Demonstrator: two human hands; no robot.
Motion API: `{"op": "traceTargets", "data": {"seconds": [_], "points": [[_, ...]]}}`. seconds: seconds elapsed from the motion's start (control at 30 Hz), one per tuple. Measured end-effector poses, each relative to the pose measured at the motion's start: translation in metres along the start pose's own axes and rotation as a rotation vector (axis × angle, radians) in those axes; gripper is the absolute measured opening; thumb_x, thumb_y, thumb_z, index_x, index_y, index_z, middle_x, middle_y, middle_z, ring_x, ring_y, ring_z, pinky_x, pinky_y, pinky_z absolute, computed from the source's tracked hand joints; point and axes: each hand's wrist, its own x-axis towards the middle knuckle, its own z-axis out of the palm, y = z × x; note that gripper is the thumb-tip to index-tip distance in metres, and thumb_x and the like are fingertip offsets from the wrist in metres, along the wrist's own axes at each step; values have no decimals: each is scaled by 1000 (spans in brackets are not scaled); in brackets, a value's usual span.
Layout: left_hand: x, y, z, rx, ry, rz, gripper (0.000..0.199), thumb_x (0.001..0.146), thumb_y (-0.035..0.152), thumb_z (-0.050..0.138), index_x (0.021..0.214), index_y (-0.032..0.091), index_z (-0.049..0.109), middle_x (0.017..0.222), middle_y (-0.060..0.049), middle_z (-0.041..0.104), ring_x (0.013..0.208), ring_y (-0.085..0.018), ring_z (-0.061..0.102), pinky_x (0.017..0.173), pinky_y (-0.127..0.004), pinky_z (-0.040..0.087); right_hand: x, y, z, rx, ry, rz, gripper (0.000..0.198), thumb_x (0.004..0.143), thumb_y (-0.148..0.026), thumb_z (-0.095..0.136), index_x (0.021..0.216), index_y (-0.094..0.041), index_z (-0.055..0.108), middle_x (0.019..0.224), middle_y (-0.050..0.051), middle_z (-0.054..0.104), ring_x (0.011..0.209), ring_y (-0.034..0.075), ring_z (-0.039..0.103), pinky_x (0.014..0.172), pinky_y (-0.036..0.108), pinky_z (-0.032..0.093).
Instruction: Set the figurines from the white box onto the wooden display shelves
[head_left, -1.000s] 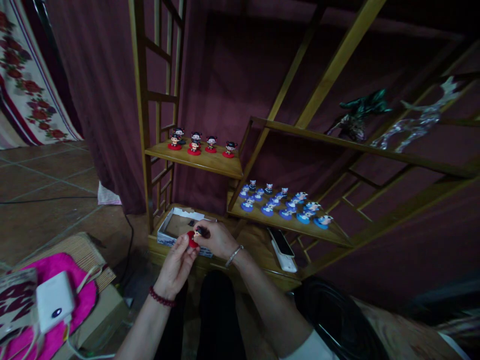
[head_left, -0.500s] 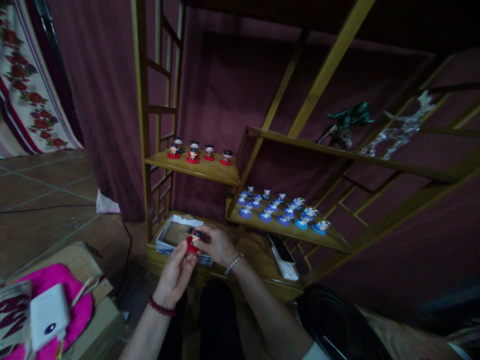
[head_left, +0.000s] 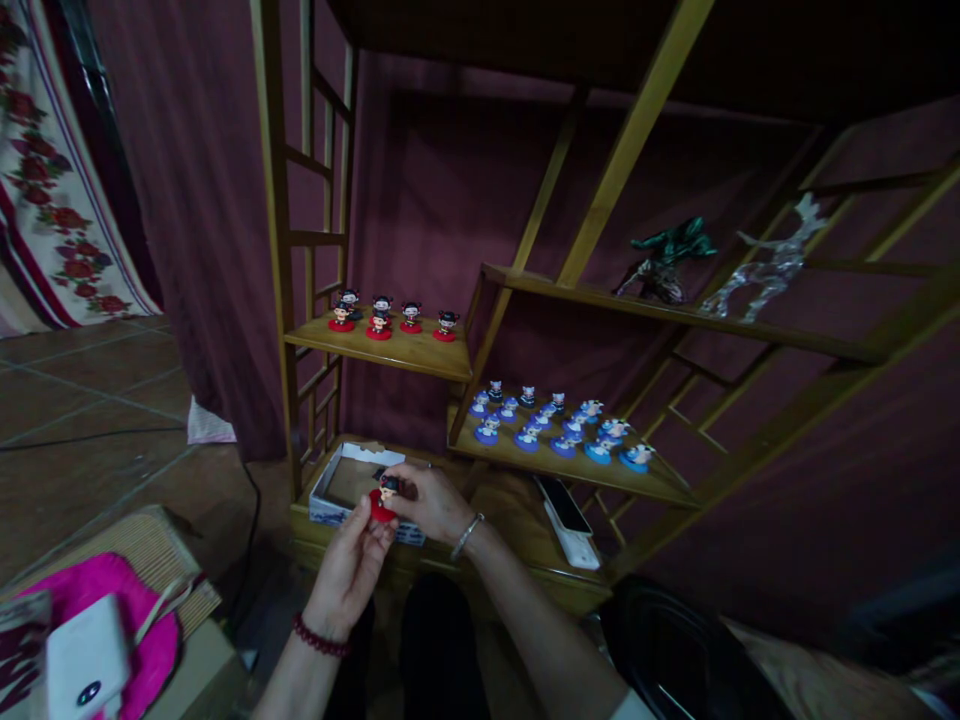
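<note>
Between both hands is a small figurine (head_left: 384, 500) with black hair and a red round base. My left hand (head_left: 352, 560) grips the base from below, thumb along its edge. My right hand (head_left: 427, 505) pinches the figurine's upper part from the right side. Both hands are closed on it, just above the near side of a shallow open box (head_left: 330, 512) with a white and blue patterned wall. Beyond, several similar red-based figurines (head_left: 379, 328) stand upright on the upper left shelf (head_left: 420, 357).
Several blue and purple figurines (head_left: 527, 436) fill a lower right shelf (head_left: 495, 457). A phone and a white object (head_left: 574, 545) lie on the bottom board. Above stand a green ornament (head_left: 667, 260) and a clear deer figure (head_left: 772, 265). At left, a white device (head_left: 88, 660) rests on pink cloth.
The view has shifted slightly, so the shelves appear a little lower and further left. Both hands still hold the figurine in nearly the same place over the box.
</note>
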Motion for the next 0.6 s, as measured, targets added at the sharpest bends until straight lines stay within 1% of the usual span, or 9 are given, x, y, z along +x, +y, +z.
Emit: {"op": "traceTargets", "data": {"seconds": [0.17, 0.27, 0.37, 0.47, 0.6], "points": [[-2, 1, 2, 34, 15, 1, 11, 81, 14, 47, 80, 10, 58, 72, -7, 61, 61, -10, 58, 57, -21, 50, 0, 2, 1, -11, 13, 1, 26, 69, -21, 55, 94, -18, 60, 76, 0, 61, 66, 11, 55, 60, 20, 41], [0, 1, 0, 44, -11, 16, 7, 78, 12, 51, 80, 11, 58, 73, -5, 62, 62, -11, 59, 58, -21, 50, 1, 5, 2, -36, 28, 14, 27, 69, -22, 55, 95, -19, 60, 78, 0, 62, 68, 12, 56, 62, 21, 42], [1, 0, -2, 46, -34, 16, 6, 75, 12, 55, 81, 13, 58, 75, -5, 63, 63, -11, 60, 58, -20, 50, 1, 6, 3, -32, 34, 31, 28, 69, -21, 55, 96, -19, 60, 79, 1, 63, 68, 12, 57, 63, 21, 43], [2, 1, -3, 41, -31, 17, 7, 74, 13, 57, 80, 12, 58, 76, -5, 63, 64, -11, 60, 59, -21, 50, 1, 5, 3, 18, 33, 37, 29, 70, -20, 54, 98, -20, 60, 81, 1, 63, 69, 12, 58, 63, 22, 45], [2, 4, 0, 55, -36, 12, 9, 74, 15, 58, 82, 13, 60, 75, -5, 64, 65, -11, 61, 59, -19, 49, 1, 4, 4, 148, 42, 49, 34, 70, -18, 54, 103, -20, 57, 83, 0, 63, 69, 11, 58, 64, 22, 47]]}}
